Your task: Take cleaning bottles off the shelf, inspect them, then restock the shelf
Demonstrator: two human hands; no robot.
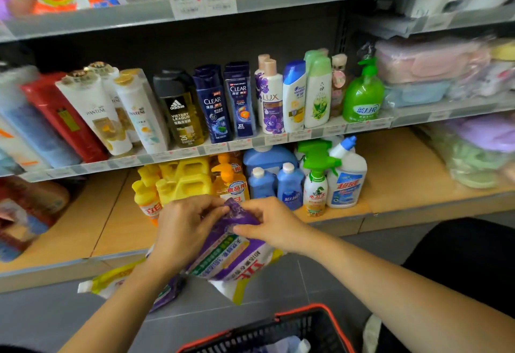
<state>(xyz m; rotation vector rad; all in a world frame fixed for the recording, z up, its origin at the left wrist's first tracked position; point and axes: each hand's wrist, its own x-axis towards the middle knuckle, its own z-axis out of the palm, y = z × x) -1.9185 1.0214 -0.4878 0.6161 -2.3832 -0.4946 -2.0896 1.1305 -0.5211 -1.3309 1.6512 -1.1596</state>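
Both my hands hold one purple refill pouch (231, 252) near the front edge of the bottom shelf (404, 174). The left hand (184, 230) and right hand (274, 224) pinch its crumpled top. I judge this the inspecting step; next it needs a free gap. Yellow bottles (178, 182) and blue bottles (289, 185) crowd just behind. A second pouch (111, 283) lies lower left, with a basket (306, 322) nearest.

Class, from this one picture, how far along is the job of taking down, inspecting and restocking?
Done: one purple pouch is off the bottom shelf. In hand: the left hand and right hand pinch its top, apparently inspecting it. Left: returning it, and a second pouch below the left forearm; the yellow bottles stand shelved.
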